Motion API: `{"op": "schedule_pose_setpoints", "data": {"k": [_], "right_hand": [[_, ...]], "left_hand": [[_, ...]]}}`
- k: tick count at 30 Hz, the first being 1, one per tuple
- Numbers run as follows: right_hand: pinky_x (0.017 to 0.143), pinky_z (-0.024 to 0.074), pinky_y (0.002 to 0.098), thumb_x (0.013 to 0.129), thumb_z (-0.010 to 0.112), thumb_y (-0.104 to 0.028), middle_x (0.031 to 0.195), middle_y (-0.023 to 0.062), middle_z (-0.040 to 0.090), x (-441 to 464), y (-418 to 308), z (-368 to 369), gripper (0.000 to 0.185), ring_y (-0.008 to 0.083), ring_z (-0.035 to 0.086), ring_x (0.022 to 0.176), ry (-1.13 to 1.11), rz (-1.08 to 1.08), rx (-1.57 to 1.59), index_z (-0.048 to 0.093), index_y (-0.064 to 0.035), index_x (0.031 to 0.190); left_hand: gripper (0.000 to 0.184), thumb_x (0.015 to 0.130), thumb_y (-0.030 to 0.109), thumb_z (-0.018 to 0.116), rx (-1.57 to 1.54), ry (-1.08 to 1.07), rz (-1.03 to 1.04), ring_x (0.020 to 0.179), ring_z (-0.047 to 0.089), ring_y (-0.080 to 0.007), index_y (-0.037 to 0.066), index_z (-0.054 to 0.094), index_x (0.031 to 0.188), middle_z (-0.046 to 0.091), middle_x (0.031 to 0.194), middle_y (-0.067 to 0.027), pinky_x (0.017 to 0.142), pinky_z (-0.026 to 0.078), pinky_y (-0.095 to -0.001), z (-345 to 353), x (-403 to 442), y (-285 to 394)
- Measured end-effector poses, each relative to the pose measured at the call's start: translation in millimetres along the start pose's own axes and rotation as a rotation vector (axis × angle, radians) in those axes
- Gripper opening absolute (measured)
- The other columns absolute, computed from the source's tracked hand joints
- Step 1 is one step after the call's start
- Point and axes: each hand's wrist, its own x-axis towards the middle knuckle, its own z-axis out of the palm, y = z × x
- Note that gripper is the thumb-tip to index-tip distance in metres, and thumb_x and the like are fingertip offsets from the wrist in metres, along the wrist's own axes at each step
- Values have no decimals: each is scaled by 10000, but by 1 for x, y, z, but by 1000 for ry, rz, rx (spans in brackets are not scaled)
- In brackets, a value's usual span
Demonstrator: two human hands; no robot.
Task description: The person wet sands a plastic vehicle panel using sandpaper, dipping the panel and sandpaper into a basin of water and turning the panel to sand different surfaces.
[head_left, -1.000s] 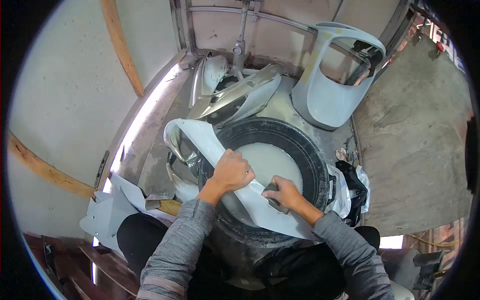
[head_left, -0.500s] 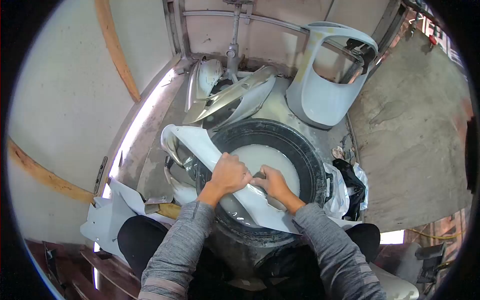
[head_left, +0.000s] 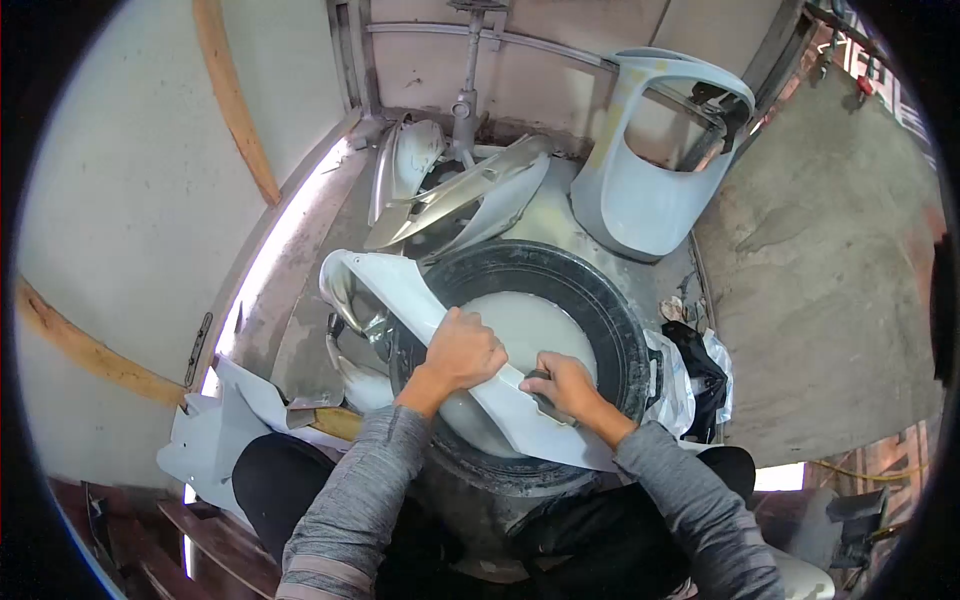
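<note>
A long white motorcycle fairing panel (head_left: 505,402) lies slantwise across a black tub (head_left: 622,330) of cloudy, whitish water. My left hand (head_left: 462,350) is closed over the panel's middle edge. On the panel's lower right part, my right hand (head_left: 566,385) presses a small dark grey piece of sandpaper (head_left: 541,386) between thumb and fingers. The right fingertips are partly hidden under the hand. Below my hands, the panel's lower end reaches over the near rim of the tub.
More silver and white fairing panels (head_left: 470,190) are piled behind the tub. A large white shell with an opening (head_left: 630,205) stands back right. Plastic bags (head_left: 700,380) lie right of the tub, and white panels (head_left: 215,435) rest by my left knee.
My right hand has slid right and slightly down along the panel, away from my left hand, showing more of the sandpaper. My left hand keeps its grip nearly in place.
</note>
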Motion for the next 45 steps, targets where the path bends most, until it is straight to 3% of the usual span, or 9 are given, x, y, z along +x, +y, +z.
{"op": "schedule_pose_setpoints", "data": {"k": [6,10,12,17,21,25,30,32,45], "right_hand": [[634,433,432,783,776,-229,723,163,610,14,-16,12,294,308,582,665,98,16,87,563,-30,744],[643,444,440,777,777,-246,734,163,622,-2,-2,-7,292,331,608,704,-69,39,-31,588,-24,769],[652,442,445,767,777,-271,724,159,608,22,-11,13,304,342,593,697,166,-102,13,589,-31,764],[696,436,453,749,781,-289,765,158,608,4,-8,-2,334,345,592,811,-26,-26,-54,564,-36,735],[677,414,451,755,788,-278,714,132,572,11,0,5,350,323,551,762,94,-159,-101,527,-53,690],[680,405,434,749,795,-251,692,116,560,16,-20,13,345,302,503,741,107,-92,-42,522,-57,672],[687,407,437,744,793,-249,697,119,573,0,0,-2,328,307,507,750,-46,5,-14,538,-53,677],[695,414,437,735,793,-241,709,118,587,20,-15,14,312,315,515,759,160,-105,17,549,-53,684],[676,415,458,716,813,-228,726,131,594,5,-15,8,334,335,535,758,141,-92,-87,532,-56,659]], "left_hand": [[342,816,297,509,25,-80,-15,768,616,-259,93,713,632,682,686,-101,782,410,-428,-3,0,-2],[341,817,294,506,62,-18,-15,764,617,-259,98,713,630,685,691,-93,776,410,-426,6,2,1],[342,819,294,505,31,-6,15,760,619,-256,102,714,628,689,691,-82,764,409,-422,4,1,4],[350,823,300,501,35,-42,-7,760,618,-251,103,714,627,693,695,-70,763,404,-418,2,-1,-1],[361,829,306,492,22,17,2,768,620,-247,102,717,633,696,705,-71,763,402,-418,1,1,8],[350,826,308,498,74,-88,-49,779,623,-247,114,722,639,696,709,-78,771,401,-419,1,1,3],[348,825,302,496,57,-13,-8,777,624,-244,115,717,632,694,703,-76,770,407,-416,1,1,7],[348,826,298,495,64,-17,-2,774,625,-244,113,715,630,693,700,-76,769,410,-415,0,-1,9],[351,799,291,511,7,-31,-28,730,615,-269,52,694,619,665,661,-106,739,414,-426,-1,2,10]]}}
